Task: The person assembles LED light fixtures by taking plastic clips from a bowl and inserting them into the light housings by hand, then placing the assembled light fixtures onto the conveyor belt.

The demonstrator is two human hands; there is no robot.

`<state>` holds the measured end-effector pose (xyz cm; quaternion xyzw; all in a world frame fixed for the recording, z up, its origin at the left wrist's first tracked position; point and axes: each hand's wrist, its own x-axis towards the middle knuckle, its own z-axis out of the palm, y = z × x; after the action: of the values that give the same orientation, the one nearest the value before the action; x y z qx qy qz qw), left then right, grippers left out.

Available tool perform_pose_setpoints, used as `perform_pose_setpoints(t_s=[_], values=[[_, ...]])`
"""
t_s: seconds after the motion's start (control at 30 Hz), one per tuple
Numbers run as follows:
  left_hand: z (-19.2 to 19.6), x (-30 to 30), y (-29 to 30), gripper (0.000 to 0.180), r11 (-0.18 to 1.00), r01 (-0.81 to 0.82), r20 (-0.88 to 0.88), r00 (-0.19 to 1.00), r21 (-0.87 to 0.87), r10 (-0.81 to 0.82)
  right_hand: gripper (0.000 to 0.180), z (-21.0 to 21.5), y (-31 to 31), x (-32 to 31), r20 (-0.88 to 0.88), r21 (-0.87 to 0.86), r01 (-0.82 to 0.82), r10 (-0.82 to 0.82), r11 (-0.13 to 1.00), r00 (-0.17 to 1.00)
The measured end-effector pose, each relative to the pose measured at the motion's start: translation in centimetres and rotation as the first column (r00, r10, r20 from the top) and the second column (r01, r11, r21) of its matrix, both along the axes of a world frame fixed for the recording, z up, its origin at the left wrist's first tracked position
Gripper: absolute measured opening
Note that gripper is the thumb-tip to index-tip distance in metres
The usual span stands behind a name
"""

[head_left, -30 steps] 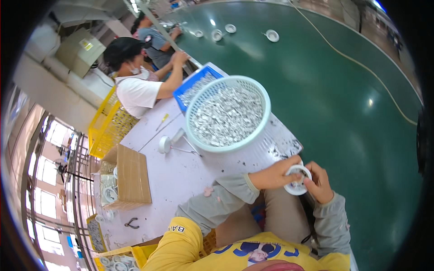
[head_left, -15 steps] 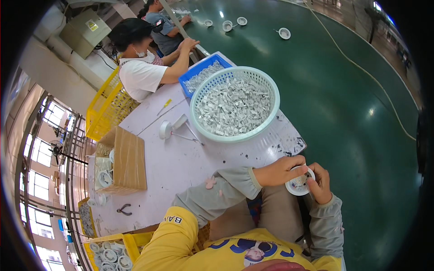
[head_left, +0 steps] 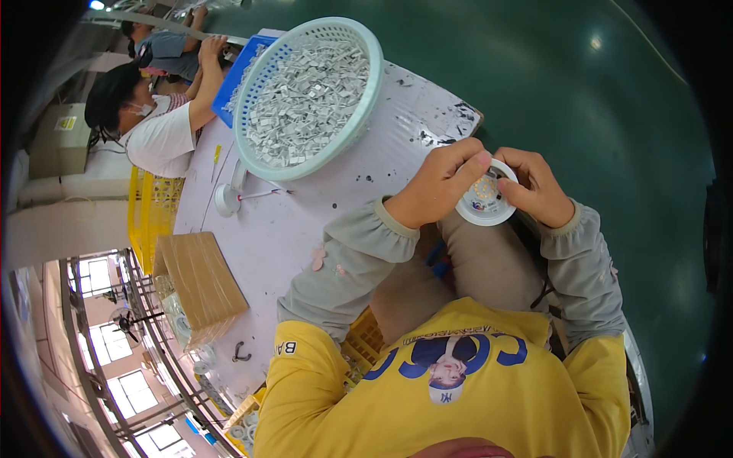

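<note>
Steady, even support at the rim seems best, with thumbs light near the LED board (its yellow dots look easily marred). The white downlight housing sits between the hands, above the lap, near the desk: left grip pinched on its upper-left rim, right grip closed around its right side, thumb over the inside.

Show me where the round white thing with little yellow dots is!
In the head view, the round white thing is right of centre, held between the left hand and the right hand, with a trouser leg just below.
</note>
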<state>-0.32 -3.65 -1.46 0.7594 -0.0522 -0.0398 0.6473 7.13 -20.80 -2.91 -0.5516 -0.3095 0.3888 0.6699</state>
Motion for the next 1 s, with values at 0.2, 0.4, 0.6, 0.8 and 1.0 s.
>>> perform_pose_setpoints(t_s=[0.2,0.4,0.6,0.8,1.0], values=[[-0.21,-0.29,-0.47,0.028,0.997,-0.017,0.071,0.997,-0.072,0.022,0.015,-0.07,-0.27,-0.37,0.008,0.038,0.002,-0.002,0.999,1.0],[-0.06,-0.53,-0.34,0.028,0.993,0.019,0.067,0.998,-0.117,-0.011,0.014,-0.04,-0.23,-0.38,0.022,-0.016,-0.005,0.006,1.0,1.0],[-0.37,-0.38,0.08,0.028,0.992,0.051,0.027,0.998,-0.117,-0.048,0.016,-0.26,0.02,-0.56,-0.063,0.054,0.004,-0.001,0.999,0.998],[-0.34,-0.55,-0.25,0.029,1.0,0.013,0.06,0.998,-0.024,-0.012,0.02,-0.46,0.23,-0.46,0.076,0.071,0.057,-0.063,0.996,0.995],[-0.37,-0.44,-0.42,0.029,0.997,0.032,0.05,0.998,-0.069,-0.029,0.02,-0.52,-0.2,0.0,0.254,0.041,0.09,-0.097,0.995,0.962]])
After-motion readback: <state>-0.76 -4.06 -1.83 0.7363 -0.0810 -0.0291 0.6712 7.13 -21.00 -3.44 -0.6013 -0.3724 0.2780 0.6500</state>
